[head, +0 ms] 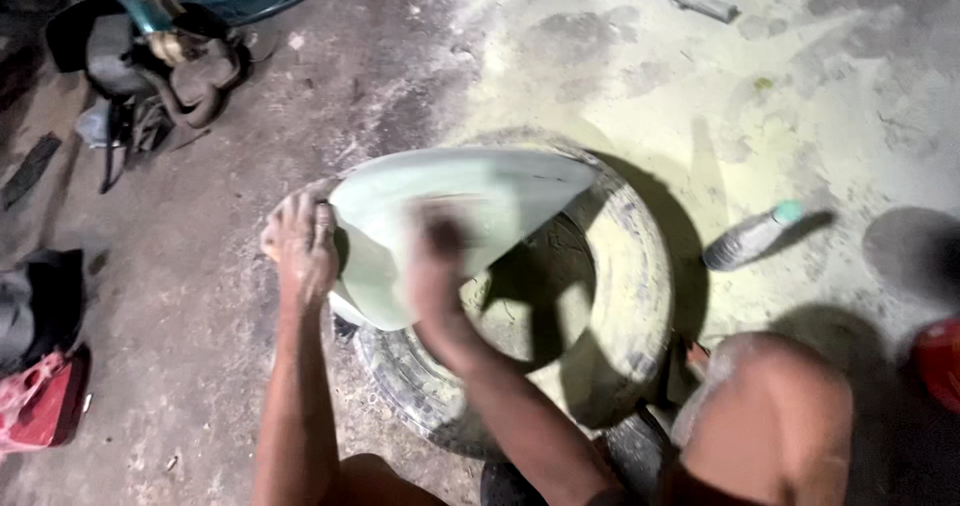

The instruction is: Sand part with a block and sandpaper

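Dusty concrete floor (800, 86), streaked with pale powder, spreads under everything. On it lies an old tyre (640, 296), and a curved pale-green panel (450, 216) rests across the tyre's far-left rim. The left hand (298, 251) clasps the panel's left edge, fingers curled over it, forearm reaching straight up from the near edge. The right hand (435, 256) lies on the panel's face, blurred, so whether it holds anything cannot be told; its arm comes in bent from near right. Propped only on the rim, the panel could slip or rock into the tyre's hollow if the steadying grip loosens. A plastic bottle (750, 236) lies well right.
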